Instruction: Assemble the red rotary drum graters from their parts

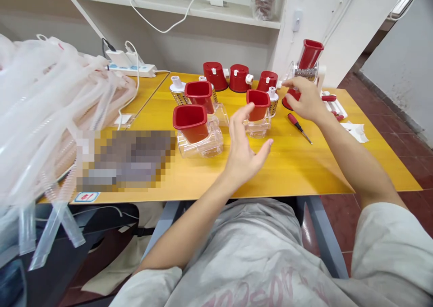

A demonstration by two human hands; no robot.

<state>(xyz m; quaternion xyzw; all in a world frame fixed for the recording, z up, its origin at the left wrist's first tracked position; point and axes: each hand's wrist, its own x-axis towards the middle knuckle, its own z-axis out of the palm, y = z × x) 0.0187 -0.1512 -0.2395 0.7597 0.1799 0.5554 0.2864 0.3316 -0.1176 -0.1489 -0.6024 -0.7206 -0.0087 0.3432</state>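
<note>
My left hand (pixel 244 146) is raised over the table with fingers and thumb apart, holding nothing. Just beyond it stands a red square hopper (pixel 258 104) on a clear plastic housing (pixel 257 128). My right hand (pixel 306 100) hovers open, fingers spread, in front of an assembled rotary grater (pixel 310 54) and hides part of its lower body. A screwdriver (pixel 299 127) with a red and black handle lies below that hand. Left of my left hand are two more hoppers, a front one (pixel 191 127) and a rear one (pixel 200 94), both on clear housings.
Three red bases, left (pixel 215 76), middle (pixel 240 78) and right (pixel 267 80), stand at the back. Perforated drums (pixel 178 92) stand among the hoppers. Clear plastic tubing (pixel 50 113) is piled at left, beside a power strip (pixel 144 70). White paper (pixel 356 131) lies at right.
</note>
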